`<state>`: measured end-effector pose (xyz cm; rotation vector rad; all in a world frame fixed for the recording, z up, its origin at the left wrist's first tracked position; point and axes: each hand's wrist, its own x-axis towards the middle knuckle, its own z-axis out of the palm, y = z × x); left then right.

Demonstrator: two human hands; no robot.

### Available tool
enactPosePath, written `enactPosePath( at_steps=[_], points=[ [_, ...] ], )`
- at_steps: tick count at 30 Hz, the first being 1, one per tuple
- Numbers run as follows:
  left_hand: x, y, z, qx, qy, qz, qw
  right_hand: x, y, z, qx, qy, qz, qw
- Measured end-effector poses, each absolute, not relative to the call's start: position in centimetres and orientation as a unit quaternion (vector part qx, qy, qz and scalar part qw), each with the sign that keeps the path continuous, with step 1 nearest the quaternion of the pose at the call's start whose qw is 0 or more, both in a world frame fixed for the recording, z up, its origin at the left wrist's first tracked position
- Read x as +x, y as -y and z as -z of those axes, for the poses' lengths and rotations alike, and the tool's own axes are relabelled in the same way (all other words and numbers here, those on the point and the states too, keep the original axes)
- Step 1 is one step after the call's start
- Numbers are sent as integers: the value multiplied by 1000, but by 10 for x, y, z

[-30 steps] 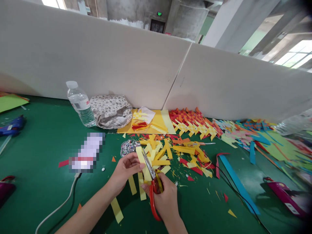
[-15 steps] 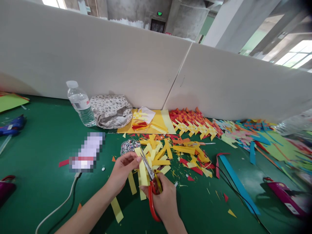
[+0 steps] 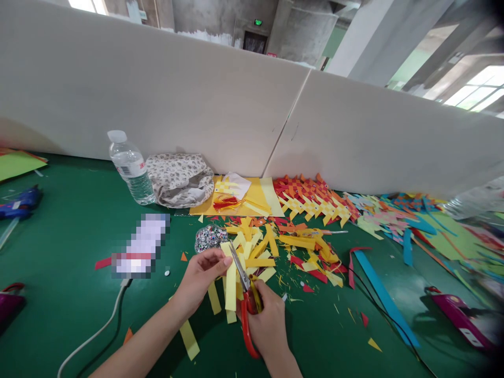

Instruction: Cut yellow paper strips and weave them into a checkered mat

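Observation:
Between thumb and fingers, my left hand (image 3: pixel 205 275) pinches a pale yellow paper strip (image 3: pixel 231 289) near its upper end. The strip hangs down toward me. My right hand (image 3: pixel 268 315) is wrapped round red-handled scissors (image 3: pixel 249 331), whose blades point up and left beside the strip's right edge. I cannot tell whether the blades touch the paper. Behind and below both hands lies a loose heap of yellow strips (image 3: pixel 255 247). Just beyond my left hand sits a clear container of googly eyes (image 3: pixel 210 237).
A water bottle (image 3: pixel 132 168) and a patterned cloth bag (image 3: pixel 179 178) stand by the white partition (image 3: pixel 157 84). A charging phone (image 3: pixel 144 241) lies left. Woven paper fish (image 3: pixel 315 199) are piled at the back. A yellow glue gun (image 3: pixel 323 244) and blue strip (image 3: pixel 388 299) lie right.
The strip in my left hand has swung slightly right and hangs straighter. My left hand has shifted a little to the right; the scissors have hardly moved.

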<state>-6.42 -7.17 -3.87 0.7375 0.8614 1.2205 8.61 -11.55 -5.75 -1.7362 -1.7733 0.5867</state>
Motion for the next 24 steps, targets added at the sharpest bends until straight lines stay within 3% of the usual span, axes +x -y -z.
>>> enactPosePath(
  at_steps=[24],
  points=[
    [-63,73,42,343,-374,-529,680,87,116,53,-642,711,-132,257]
  ],
)
